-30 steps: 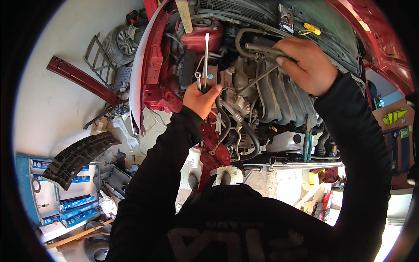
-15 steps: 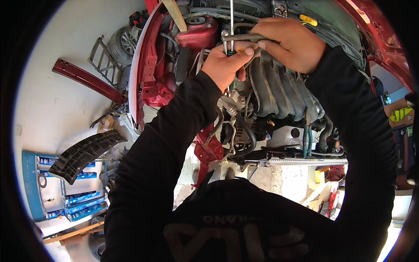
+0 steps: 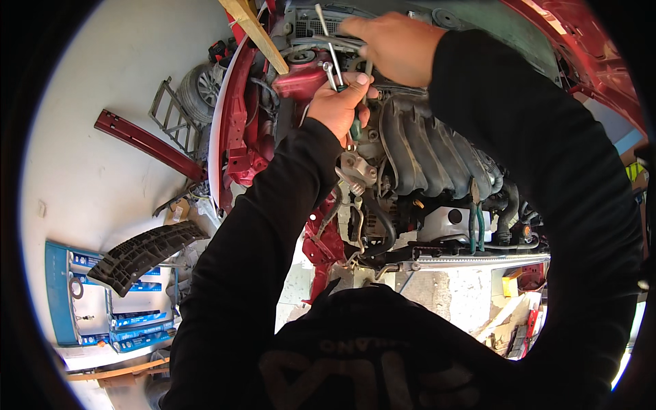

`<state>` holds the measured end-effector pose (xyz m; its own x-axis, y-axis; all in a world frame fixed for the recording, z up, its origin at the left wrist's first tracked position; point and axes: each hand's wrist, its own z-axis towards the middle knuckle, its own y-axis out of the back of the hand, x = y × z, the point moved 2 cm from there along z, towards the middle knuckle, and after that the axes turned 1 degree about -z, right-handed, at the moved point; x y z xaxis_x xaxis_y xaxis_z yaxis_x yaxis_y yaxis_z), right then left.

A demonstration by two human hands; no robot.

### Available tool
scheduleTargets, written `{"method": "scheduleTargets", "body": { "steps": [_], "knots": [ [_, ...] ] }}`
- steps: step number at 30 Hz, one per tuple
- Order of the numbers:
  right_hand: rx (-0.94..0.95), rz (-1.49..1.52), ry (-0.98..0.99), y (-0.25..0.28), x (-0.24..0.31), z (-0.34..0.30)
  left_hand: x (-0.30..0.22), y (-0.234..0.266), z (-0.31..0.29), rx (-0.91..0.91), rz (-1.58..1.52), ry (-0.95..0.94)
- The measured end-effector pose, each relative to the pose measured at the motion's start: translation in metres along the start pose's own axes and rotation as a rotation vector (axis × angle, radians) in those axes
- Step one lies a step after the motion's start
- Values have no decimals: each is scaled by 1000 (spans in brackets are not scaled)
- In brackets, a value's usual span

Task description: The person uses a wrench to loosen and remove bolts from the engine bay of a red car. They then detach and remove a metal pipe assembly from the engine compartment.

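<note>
My left hand [image 3: 339, 109] is closed around a long screwdriver [image 3: 331, 48] with a dark green handle, its shaft pointing up and away. A chrome wrench [image 3: 329, 70] sticks out of the same fist beside the shaft. Farther right, over the back of the engine bay, my right hand [image 3: 403, 48] is smeared by motion. A thin grey-brown hose [image 3: 345, 43] runs out to the left from its closed fingers. Below both hands lies the engine, with a ribbed black intake manifold [image 3: 427, 143]. Green-handled pliers [image 3: 476, 219] stand at its front.
A wooden prop [image 3: 256, 34] slants over the red fender at the left. The raised red hood [image 3: 581, 48] rises at the right. A radiator [image 3: 478, 260] borders the front. By the left wall are a wheel [image 3: 199, 85], a red beam [image 3: 150, 142] and a black plastic part [image 3: 147, 253].
My right hand has moved up and left with the hose, away from my left hand. My left hand has shifted slightly left, and the screwdriver now tilts left. The view has shifted a little.
</note>
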<state>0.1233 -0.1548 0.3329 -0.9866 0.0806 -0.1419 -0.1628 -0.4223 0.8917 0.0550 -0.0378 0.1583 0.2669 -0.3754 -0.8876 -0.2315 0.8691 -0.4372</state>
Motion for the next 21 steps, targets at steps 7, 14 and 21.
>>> {"method": "scheduleTargets", "body": {
  "steps": [7,14,21],
  "knots": [
    [352,-399,692,38,-22,4,-1,0,0,59,-35,70],
    [507,-167,-285,-12,-27,15,6,-10,-6,-39,-162,142],
    [472,-144,-129,16,-21,16,11,-5,-1,-66,-152,117]
  ]
}}
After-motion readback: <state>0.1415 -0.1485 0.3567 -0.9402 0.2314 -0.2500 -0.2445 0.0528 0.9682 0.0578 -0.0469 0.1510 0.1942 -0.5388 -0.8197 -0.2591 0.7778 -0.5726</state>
